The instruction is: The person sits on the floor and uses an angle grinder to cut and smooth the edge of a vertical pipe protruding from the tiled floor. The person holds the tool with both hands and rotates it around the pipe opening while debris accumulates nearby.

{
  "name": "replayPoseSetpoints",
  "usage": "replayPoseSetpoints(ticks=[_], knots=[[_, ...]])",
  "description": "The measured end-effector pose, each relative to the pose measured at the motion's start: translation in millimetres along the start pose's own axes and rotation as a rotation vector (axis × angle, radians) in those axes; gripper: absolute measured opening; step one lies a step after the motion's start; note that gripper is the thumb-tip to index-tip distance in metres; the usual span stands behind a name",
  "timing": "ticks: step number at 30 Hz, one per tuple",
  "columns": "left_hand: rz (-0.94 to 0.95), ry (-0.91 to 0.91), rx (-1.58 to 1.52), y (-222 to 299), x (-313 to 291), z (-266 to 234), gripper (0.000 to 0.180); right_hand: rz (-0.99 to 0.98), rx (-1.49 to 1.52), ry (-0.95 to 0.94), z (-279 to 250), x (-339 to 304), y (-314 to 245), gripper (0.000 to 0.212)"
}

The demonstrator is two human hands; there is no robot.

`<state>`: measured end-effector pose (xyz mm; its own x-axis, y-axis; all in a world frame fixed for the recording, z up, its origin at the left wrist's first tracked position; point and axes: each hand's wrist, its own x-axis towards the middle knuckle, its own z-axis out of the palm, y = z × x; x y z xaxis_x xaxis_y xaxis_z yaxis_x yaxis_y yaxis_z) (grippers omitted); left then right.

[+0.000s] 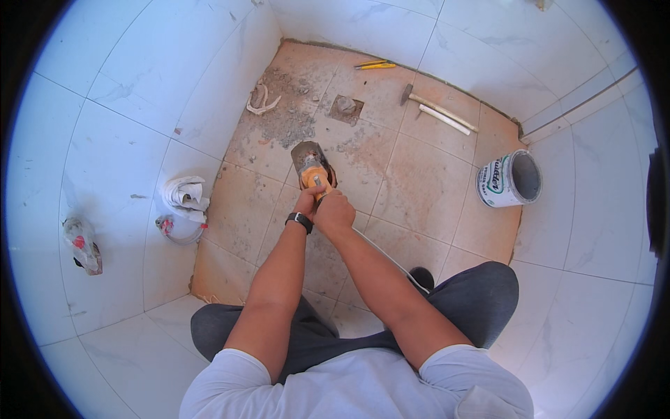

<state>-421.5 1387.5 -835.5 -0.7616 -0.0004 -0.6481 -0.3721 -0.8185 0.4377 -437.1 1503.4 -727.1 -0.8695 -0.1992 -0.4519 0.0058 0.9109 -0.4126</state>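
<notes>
Both my hands are closed around a dusty orange power tool (315, 173), held low over the floor tiles in front of me. Its far end is a grey, dirt-coated metal part, and it looks like an angle grinder or a tile cutter. My left hand (305, 203), below a black wristwatch, grips it on the left side. Wrapped round the rear handle is my right hand (335, 211). A pale cord (391, 258) trails from the tool under my right forearm. Beyond the tool, a square hole (347, 108) in the tiles has a grey lump in it.
Rubble (289, 105) and a curved white piece (263, 103) lie at the far left. A hammer (438, 108), a white stick (444, 120) and a yellow-handled tool (375, 65) lie farther right. A paint bucket (499, 180) stands right. Wrapped fittings (185, 197) jut from the left wall.
</notes>
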Motion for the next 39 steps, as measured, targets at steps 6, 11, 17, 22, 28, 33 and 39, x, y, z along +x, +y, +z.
replayPoseSetpoints(ticks=[6, 11, 17, 22, 28, 33, 39], knots=[[0.001, 0.027, -0.006, 0, 2, -2, 0.026, -0.01, 0.002, 0.01, 5, 3, -1, 0.032], [0.002, 0.031, 0.013, 3, 3, -4, 0.027, 0.003, 0.0, 0.002, 6, 3, -4, 0.033], [0.029, 0.05, 0.03, 5, 2, 0, 0.029, 0.004, 0.033, 0.016, 7, 4, -5, 0.033], [0.018, 0.027, 0.036, 7, -2, 4, 0.03, -0.01, 0.031, 0.012, 5, 4, -4, 0.033], [0.136, 0.085, 0.002, 10, -15, 5, 0.029, -0.08, 0.033, 0.035, 7, -5, -4, 0.035], [0.168, 0.113, 0.096, 12, -22, 8, 0.027, -0.095, 0.093, -0.011, 5, -14, -3, 0.053], [0.154, 0.155, 0.226, 9, -25, 5, 0.03, -0.047, 0.134, -0.103, -7, -22, -1, 0.061]])
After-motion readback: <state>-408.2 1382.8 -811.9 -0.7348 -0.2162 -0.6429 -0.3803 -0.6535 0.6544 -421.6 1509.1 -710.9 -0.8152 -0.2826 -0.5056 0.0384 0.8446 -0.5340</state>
